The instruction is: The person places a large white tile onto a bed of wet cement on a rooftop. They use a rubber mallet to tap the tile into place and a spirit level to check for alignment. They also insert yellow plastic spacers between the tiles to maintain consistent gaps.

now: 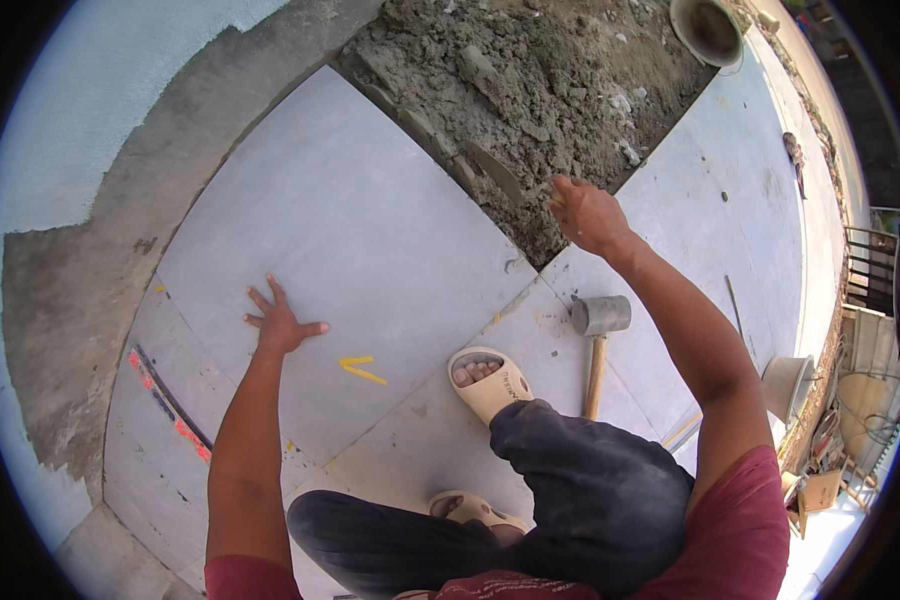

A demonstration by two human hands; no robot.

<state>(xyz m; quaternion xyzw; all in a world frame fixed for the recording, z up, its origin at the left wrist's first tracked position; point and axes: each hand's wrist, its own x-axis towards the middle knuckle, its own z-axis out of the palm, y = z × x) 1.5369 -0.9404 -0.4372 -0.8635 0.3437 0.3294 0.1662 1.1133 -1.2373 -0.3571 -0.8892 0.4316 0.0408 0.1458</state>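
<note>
My left hand rests with fingers spread on a large pale grey tile. A small yellow mark is on the tile beside it. At the tile's far right edge, my right hand is closed round the handle of a trowel. The trowel's blade points left, against the wet grey mortar along that edge. Between my right forearm and my sandalled foot lies a mallet with a grey head and a wooden handle.
A bucket stands at the mortar's far right corner, another bucket at the right. Laid tiles run along the right side. A rough concrete strip and pale blue wall border the left. A dark and red strip lies near my left forearm.
</note>
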